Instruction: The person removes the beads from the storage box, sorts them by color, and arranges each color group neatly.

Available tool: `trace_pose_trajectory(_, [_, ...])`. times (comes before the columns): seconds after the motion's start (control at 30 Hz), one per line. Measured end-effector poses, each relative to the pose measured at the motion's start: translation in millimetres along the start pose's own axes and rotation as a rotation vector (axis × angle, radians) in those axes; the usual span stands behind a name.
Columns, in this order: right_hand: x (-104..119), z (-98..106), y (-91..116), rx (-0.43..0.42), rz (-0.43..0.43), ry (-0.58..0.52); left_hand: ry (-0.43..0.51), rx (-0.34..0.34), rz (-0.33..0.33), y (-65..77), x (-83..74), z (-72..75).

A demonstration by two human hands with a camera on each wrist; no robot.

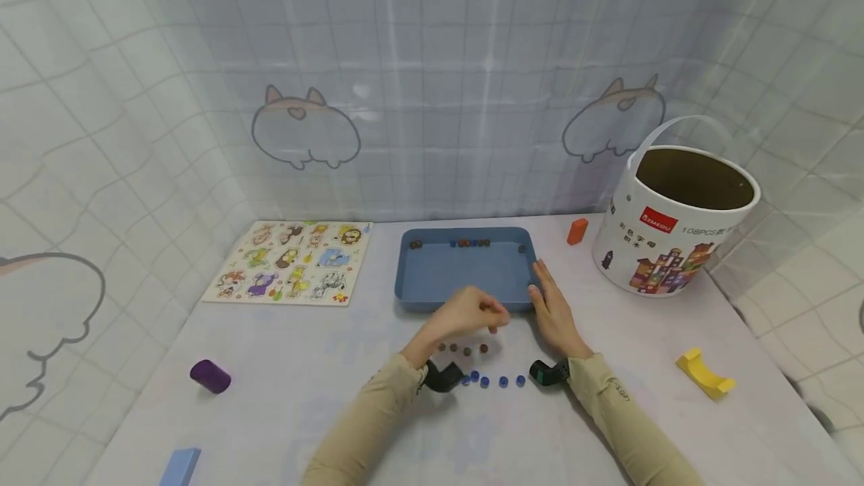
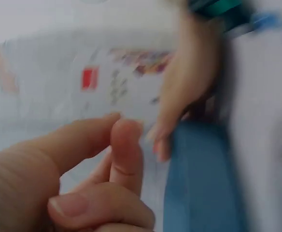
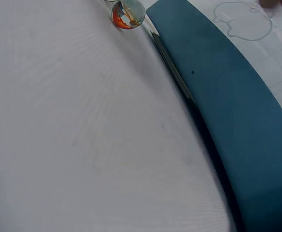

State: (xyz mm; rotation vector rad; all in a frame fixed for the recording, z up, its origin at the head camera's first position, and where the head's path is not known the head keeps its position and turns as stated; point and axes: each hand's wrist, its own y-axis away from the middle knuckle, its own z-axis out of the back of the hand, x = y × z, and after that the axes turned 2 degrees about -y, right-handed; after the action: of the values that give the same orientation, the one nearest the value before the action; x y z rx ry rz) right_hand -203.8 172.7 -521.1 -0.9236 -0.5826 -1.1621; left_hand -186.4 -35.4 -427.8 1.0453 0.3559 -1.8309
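My left hand [image 1: 469, 310] is over the front edge of a blue rectangular tray [image 1: 466, 304], its fingers curled. In the left wrist view the thumb and index fingertip of this left hand [image 2: 102, 179] come together, and no object shows between them. Straight fingers of my right hand [image 1: 556, 317] rest along the tray's right front corner. Inside the tray, a row of small marbles [image 1: 469, 243] lies by the back wall, with others in the back corners. Brownish marbles [image 1: 467, 351] and blue marbles [image 1: 503, 382] lie before the tray. A clear marble with orange swirls [image 3: 128, 14] appears beside the tray wall [image 3: 213, 96].
An animal puzzle board [image 1: 290, 261] lies left of the tray. To the right stands a white handled bucket [image 1: 675, 223], near an orange block [image 1: 577, 231]. A yellow curved block [image 1: 705, 373], purple cylinder [image 1: 211, 376] and light-blue block [image 1: 180, 467] lie farther out.
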Motion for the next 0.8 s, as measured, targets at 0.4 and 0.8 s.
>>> trace_pose_trajectory(0.4, [-6,0,2,0.001,-0.007,0.016,0.427,-0.275,0.257,-121.4,15.9,22.4])
trace_pose_trajectory(0.8, [-5,-3,0,-0.006,0.006,0.040,0.407,-0.388,0.500,-170.6,7.4,6.7])
